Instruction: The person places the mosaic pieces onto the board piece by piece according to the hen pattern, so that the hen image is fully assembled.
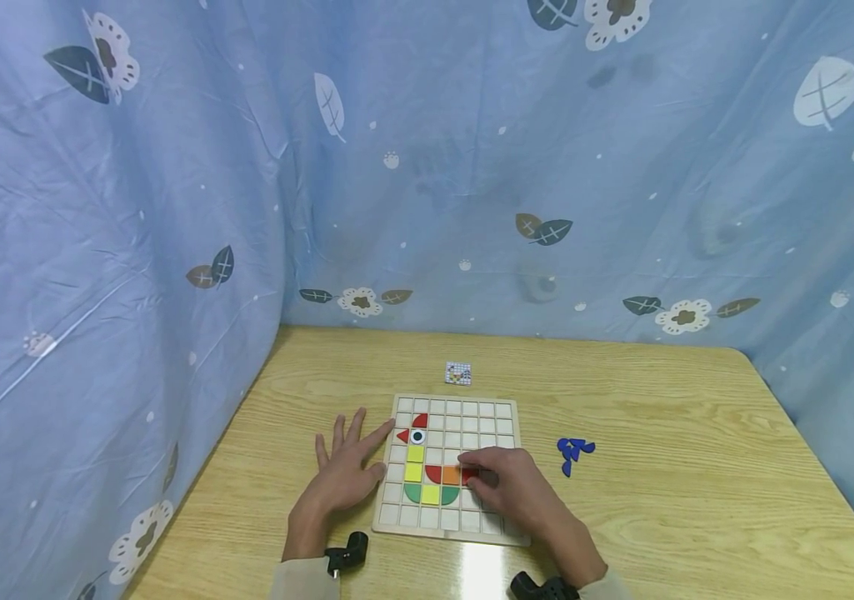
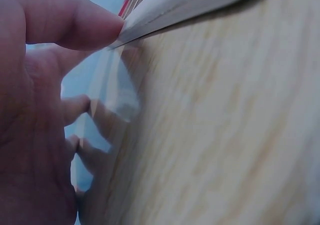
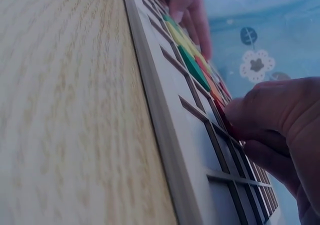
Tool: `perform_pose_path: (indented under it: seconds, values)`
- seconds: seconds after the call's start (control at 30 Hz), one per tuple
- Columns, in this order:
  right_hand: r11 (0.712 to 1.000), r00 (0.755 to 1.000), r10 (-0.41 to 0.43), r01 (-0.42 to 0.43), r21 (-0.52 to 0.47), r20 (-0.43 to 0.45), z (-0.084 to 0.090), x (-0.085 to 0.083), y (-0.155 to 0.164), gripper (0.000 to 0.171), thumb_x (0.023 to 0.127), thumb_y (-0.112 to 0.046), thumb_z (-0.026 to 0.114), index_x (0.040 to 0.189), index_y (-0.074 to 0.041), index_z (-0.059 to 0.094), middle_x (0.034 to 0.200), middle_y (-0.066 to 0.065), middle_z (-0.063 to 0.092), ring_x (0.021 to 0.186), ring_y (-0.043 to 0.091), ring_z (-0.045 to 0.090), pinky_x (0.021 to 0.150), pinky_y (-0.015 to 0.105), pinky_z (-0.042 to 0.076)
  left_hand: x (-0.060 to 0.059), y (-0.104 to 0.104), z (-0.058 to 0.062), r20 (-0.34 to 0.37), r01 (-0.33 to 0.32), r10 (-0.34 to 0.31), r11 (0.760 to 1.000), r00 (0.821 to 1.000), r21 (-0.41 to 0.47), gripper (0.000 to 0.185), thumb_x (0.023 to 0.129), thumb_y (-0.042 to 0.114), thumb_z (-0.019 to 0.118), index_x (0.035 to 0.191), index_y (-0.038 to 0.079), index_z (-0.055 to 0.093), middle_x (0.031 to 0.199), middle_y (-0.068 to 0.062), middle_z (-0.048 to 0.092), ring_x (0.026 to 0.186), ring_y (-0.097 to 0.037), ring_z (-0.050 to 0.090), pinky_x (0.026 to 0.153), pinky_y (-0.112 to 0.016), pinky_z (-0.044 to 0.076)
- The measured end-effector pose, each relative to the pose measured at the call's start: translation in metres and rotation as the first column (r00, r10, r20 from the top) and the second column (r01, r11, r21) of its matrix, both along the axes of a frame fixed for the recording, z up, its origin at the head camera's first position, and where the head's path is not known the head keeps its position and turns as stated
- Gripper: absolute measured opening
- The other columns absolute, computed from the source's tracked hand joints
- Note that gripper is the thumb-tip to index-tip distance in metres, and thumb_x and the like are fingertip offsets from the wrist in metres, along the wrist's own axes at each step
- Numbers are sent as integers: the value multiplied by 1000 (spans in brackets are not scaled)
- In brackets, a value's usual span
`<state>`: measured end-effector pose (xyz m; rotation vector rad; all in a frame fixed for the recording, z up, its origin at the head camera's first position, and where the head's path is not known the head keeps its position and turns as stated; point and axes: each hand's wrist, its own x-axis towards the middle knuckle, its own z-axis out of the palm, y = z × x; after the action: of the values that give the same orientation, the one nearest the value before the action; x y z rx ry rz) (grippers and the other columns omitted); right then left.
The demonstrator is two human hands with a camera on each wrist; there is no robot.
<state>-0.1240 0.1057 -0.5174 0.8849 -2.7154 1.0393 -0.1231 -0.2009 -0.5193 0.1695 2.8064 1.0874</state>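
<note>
A wooden grid board (image 1: 451,528) lies on the table, holding a bird-like pattern of flat coloured pieces. My right hand (image 1: 511,485) pinches a red piece (image 3: 225,117) between thumb and fingers, at a cell right of the orange square (image 1: 451,475); the fingers partly hide it. My left hand (image 1: 347,472) rests with spread fingers at the board's left side, its thumb and index finger touching the edge. Also on the board are yellow squares (image 1: 415,453), green rounded pieces (image 1: 412,492), a white piece with a black dot (image 1: 417,437) and other red pieces (image 1: 421,421).
Several blue pieces (image 1: 575,447) lie in a loose group right of the board. A small printed pattern card (image 1: 458,373) lies beyond its far edge. A blue patterned curtain (image 1: 427,208) hangs behind and along the sides of the wooden table (image 1: 659,467).
</note>
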Motion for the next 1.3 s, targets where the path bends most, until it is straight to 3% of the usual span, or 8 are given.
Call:
perform_pose_path:
  seconds: [0.57,0.8,1.03,1.3]
  values:
    - [993,996,-80,77,-86,-27,2,19,53,36,85,-16,93,121,-16,85,117,-8,84,112,15,80,93,37,66,1,2,3,14,-9,9,1000,1000,-11,69,97,12,67,164,27,54,183,-21,17,169,-53,-5,125,-79,-16]
    - [978,984,-162,150,-144,-77,-3,40,83,39,80,-16,97,118,-19,85,112,-10,85,106,7,79,95,6,51,2,3,4,16,-5,5,1000,1000,-4,69,98,12,66,165,26,53,183,-22,16,169,-53,-6,125,-79,-17]
    - [961,965,-257,250,-121,-43,-2,59,111,40,79,-19,99,116,-23,86,113,-14,84,110,3,77,96,0,46,1,2,5,13,4,-4,1000,1000,-5,69,99,12,65,165,24,53,183,-23,15,168,-54,-6,124,-79,-17]
    - [957,965,-260,260,-125,22,-5,67,120,40,81,-17,97,119,-24,85,117,-14,83,113,0,75,97,-1,43,2,3,5,14,3,-3,1000,1000,-1,69,98,12,65,165,24,53,183,-23,15,168,-54,-7,124,-80,-17]
